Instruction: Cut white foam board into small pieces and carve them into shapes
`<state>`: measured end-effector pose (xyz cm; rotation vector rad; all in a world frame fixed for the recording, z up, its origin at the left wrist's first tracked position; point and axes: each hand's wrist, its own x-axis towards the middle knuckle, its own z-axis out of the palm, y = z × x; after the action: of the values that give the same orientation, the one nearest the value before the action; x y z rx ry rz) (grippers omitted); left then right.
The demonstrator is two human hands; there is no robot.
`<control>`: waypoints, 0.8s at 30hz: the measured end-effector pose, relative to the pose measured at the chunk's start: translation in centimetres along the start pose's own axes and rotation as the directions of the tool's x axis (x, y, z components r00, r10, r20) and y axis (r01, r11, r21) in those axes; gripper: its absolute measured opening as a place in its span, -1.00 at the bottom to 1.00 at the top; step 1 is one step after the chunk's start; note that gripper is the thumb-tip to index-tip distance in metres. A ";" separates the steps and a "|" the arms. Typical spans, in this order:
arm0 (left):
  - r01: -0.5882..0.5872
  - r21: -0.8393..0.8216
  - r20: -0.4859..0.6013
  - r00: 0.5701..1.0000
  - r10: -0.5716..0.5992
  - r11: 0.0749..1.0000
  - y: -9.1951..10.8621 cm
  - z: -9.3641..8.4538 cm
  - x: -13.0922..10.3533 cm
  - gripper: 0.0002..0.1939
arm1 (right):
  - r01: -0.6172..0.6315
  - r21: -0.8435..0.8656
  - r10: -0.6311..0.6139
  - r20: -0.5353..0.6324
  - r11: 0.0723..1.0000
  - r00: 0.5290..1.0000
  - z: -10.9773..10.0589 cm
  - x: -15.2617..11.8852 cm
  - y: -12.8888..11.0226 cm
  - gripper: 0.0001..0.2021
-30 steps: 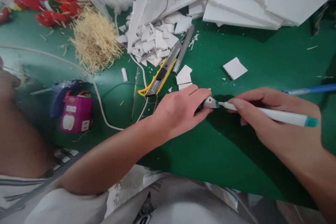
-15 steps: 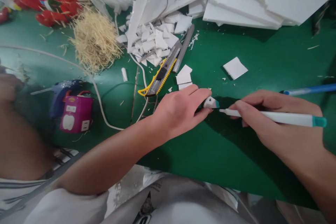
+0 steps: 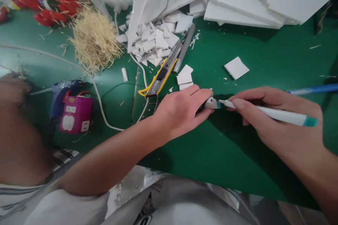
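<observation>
Between the thumb and fingers of my left hand is a small white foam piece with a dark dot on its side and a teal end; the rest of it is hidden in the grip. My right hand is closed round a white marker with a teal rear end. Its tip points left and is at the teal end of the piece, touching or almost touching. Cut foam scraps lie just beyond my left hand. A square foam piece is farther off to the right.
A yellow utility knife and a grey pen-like tool lie by a foam scrap heap. Foam sheets fill the back. At left are straw, a glue gun, a magenta box and another person's arm.
My right hand has shifted the marker slightly up and left, bringing its tip to the piece's teal end. My left hand stays in place. The other person's hand at left moved slightly.
</observation>
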<state>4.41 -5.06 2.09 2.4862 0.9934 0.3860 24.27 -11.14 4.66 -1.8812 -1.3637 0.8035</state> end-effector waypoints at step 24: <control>0.041 0.013 0.065 0.997 -0.041 0.999 0.1 -0.3 0.1 -0.79 | 0.072 -0.078 -0.067 0.066 0.994 0.996 -0.7 0.3 0.3 -0.80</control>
<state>4.43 -4.94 2.36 2.4679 1.0214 0.2855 25.06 -11.02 4.75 -1.8721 -1.5130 0.7891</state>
